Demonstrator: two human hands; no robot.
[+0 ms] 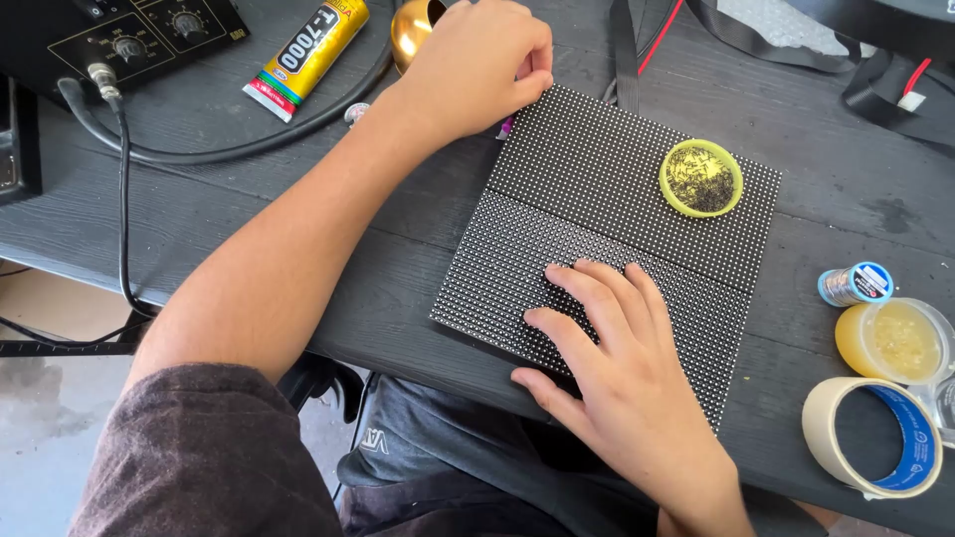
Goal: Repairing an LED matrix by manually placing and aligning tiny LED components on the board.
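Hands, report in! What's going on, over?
Left hand gripping dotted panel corner. Right hand flat on it. Yellow-green dish sitting on panel.

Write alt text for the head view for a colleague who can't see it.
A person's right hand lies flat on a black dotted LED panel on a dark table, while the left hand grips the panel's far corner. A small yellow-green dish sits on the panel.
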